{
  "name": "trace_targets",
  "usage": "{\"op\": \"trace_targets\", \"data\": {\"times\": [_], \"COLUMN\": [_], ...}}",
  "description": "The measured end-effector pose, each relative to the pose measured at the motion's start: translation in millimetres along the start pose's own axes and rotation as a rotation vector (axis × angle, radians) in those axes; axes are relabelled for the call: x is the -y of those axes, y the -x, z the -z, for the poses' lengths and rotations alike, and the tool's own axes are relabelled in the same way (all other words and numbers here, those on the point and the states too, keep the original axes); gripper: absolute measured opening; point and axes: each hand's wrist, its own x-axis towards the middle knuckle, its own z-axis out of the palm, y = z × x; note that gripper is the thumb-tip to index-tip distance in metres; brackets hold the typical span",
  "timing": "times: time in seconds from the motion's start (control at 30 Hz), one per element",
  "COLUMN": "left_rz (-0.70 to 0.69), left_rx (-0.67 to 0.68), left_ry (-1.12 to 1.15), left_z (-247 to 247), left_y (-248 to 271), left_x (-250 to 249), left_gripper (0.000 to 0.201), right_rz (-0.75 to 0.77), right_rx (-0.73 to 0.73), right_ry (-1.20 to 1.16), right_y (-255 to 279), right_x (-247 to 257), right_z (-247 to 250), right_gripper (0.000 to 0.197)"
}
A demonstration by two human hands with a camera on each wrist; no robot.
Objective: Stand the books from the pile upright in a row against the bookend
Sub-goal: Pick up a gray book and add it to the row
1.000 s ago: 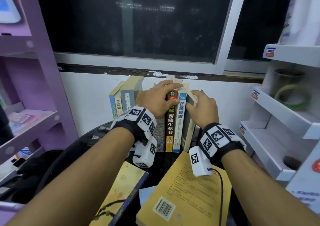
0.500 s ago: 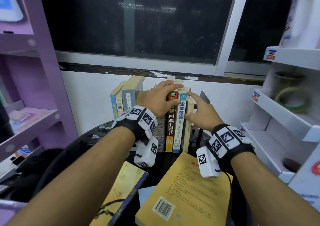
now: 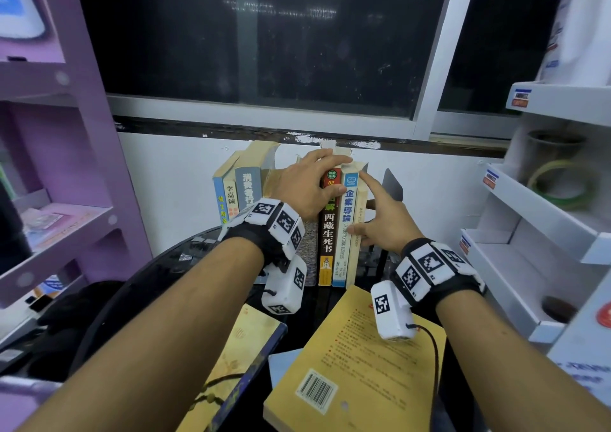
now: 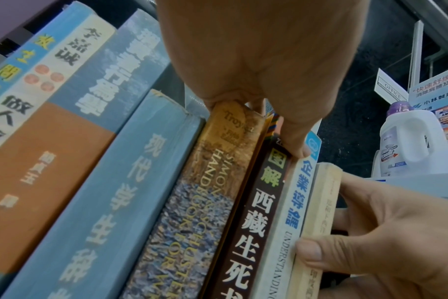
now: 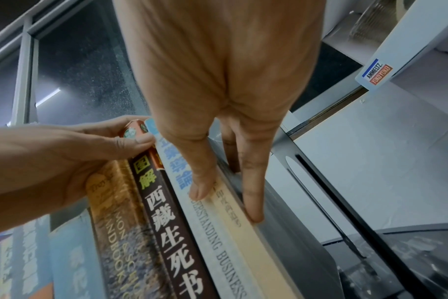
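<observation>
Several books stand upright in a row at the wall. My left hand (image 3: pixel 310 187) reaches over their tops, thumb on the spine of the dark brown book (image 3: pixel 327 233), fingers curled behind it. My right hand (image 3: pixel 380 220) lies with straight fingers on the thin cream book (image 3: pixel 355 256) at the row's right end. Its thumb rests on the spine and its index finger along the cover. The dark metal bookend (image 3: pixel 392 185) stands just right of that hand, a gap away from the cream book. A yellow book (image 3: pixel 357 365) and a gold-and-blue book (image 3: pixel 244 359) lie flat nearer me.
The books rest on a round black table (image 3: pixel 158 276). A purple shelf unit (image 3: pixel 66 220) stands at the left. White display shelves (image 3: pixel 529 266) at the right hold a green tape roll (image 3: pixel 562 183). A dark window runs above the row.
The cream book went from leaning to upright against the row. My right hand loosened its grip and spread its fingers along it. The left hand stayed on the tops.
</observation>
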Motion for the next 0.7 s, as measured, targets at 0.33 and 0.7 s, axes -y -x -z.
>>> {"op": "trace_targets", "data": {"times": [0.33, 0.7], "left_rz": [0.01, -0.001], "left_rx": [0.007, 0.011], "left_ry": [0.006, 0.005], "left_z": [0.4, 1.9], "left_y": [0.4, 2.4], "left_x": [-0.3, -2.4], "left_gripper": [0.047, 0.037], "right_rz": [0.023, 0.055], "right_rx": [0.013, 0.003], "right_ry": [-0.027, 0.021], "right_y": [-4.9, -4.4], "right_x": [-7.5, -9.2], "right_z": [-0.1, -3.3], "right_gripper": [0.102, 0.102]}}
